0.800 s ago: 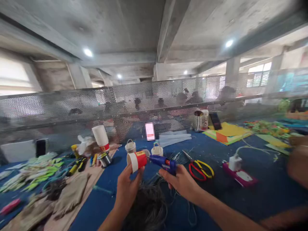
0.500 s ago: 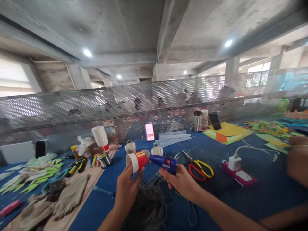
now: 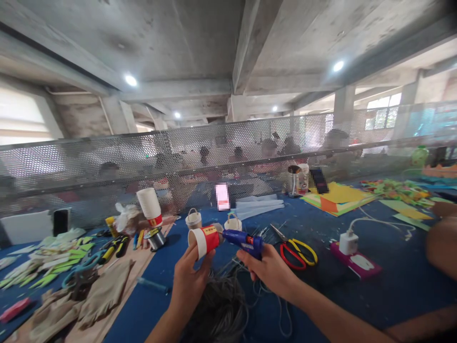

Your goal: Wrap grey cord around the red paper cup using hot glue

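Observation:
My left hand [image 3: 193, 271] is closed around a paper cup [image 3: 208, 239] with a red band, lying sideways with its open mouth toward the left. In my right hand [image 3: 266, 267] is a blue glue gun [image 3: 243, 239], its nozzle at the right end of the cup; whether it touches I cannot tell. Behind the cup stand two small cups with loop handles, a left one [image 3: 193, 219] and a right one [image 3: 233, 224]. Scissors [image 3: 297, 252] with one red and one yellow handle lie open to the right. Grey string [image 3: 221, 309] is bunched below my hands.
A stack of paper cups [image 3: 148, 204], a wire spool [image 3: 156, 239], and gloves [image 3: 106, 293] are on the left. Clear glue sticks [image 3: 260, 205] lie at the back. A purple power strip [image 3: 357, 259] sits right, near another person's arm [image 3: 444, 238]. A perforated metal screen [image 3: 200, 162] stands behind.
Both hands hold nearly the same pose, with the glue gun still at the cup's end. The cup has shifted only very slightly.

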Available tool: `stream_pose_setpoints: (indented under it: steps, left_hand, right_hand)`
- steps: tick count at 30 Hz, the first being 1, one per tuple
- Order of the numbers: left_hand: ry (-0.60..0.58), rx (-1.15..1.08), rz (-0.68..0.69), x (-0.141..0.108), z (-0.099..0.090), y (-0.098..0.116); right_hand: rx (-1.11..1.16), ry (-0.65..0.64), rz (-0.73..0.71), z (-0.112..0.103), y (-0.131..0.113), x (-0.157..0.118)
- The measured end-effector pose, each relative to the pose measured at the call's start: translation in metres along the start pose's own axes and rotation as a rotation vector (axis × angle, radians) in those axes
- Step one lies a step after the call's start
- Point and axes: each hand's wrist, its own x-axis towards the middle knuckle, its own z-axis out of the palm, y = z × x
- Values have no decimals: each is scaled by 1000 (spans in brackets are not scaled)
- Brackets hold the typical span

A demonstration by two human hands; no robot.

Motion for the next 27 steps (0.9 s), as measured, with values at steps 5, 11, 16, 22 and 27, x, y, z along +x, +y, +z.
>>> stream_pose_setpoints:
  steps: [5, 11, 16, 22, 27]
  left_hand:
    - [-6, 16, 47, 0, 0, 1]
    - [-16, 30, 101, -1, 1, 0]
    - [3, 45, 159, -3, 3, -3]
    - [13, 64, 135, -2, 3, -6]
    - [8, 54, 90, -2, 3, -5]
  right_hand:
    - [-16, 7, -3, -3, -6, -1]
    - [-11, 13, -11, -1, 1, 2]
    - [33, 22, 4, 1, 7, 5]
    - [54, 1, 1, 0, 3, 4]
    - [72, -4, -11, -1, -2, 2]
